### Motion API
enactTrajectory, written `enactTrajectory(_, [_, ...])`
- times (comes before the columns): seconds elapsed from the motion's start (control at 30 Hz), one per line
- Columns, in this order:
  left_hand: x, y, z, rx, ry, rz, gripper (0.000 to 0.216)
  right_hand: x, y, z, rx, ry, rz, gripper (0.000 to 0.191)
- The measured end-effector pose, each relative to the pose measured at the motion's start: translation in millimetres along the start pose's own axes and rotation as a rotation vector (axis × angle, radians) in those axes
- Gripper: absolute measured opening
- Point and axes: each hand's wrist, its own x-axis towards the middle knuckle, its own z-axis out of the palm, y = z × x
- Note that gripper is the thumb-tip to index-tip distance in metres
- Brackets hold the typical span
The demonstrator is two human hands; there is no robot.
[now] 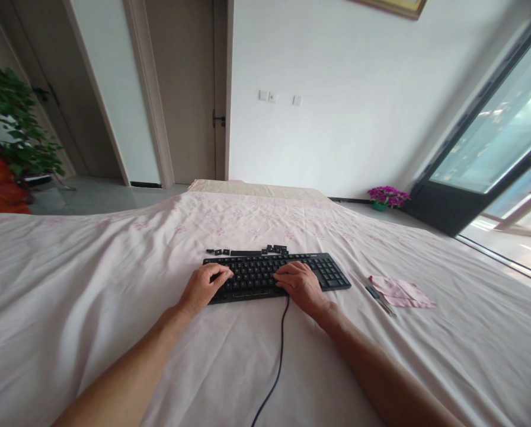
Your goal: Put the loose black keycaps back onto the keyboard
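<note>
A black keyboard (pixel 252 277) lies on the pale sheet before me, its front row bare of keycaps. My left hand (pixel 207 284) is closed at its left end, thumb and fingertips together on the keys. Over the right-middle keys is my right hand (pixel 301 286), fingers bunched and pointing left; anything between them is hidden. Behind the keyboard lie a long black spacebar (pixel 246 253) and several loose keycaps, some at the left (pixel 222 252), others in a small cluster (pixel 277 249) at the right. The black cable (pixel 281 350) runs from the front edge towards me.
To the right, a pink cloth (pixel 403 292) lies beside a thin metal tool with a dark end (pixel 373 292). The patterned sheet (pixel 96 284) is wrinkled. Beyond are a white wall, doors, purple flowers (pixel 387 196) and a leafy plant (pixel 14 118).
</note>
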Motion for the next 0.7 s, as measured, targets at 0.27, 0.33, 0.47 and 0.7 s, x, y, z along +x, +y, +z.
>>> enactTrajectory(0.27, [-1.2,-1.0,-0.2,-0.003,0.0,0.005,0.026,1.8,-3.0,-6.3,-0.028,-0.024,-0.064,0.013])
enactTrajectory(0.33, [-1.0,-0.9,-0.3,-0.004,-0.002,0.007,0.025,2.4,-2.7,-7.6,-0.025,-0.028,-0.074,0.013])
enactTrajectory(0.47, [-0.3,0.9,-0.7,-0.003,0.001,0.006,0.025,3.0,-1.3,-8.4,-0.01,-0.046,-0.101,0.013])
enactTrajectory(0.7, [-0.5,0.5,0.1,-0.001,0.011,0.018,0.025,1.8,-0.9,-4.3,-0.04,-0.033,-0.11,0.017])
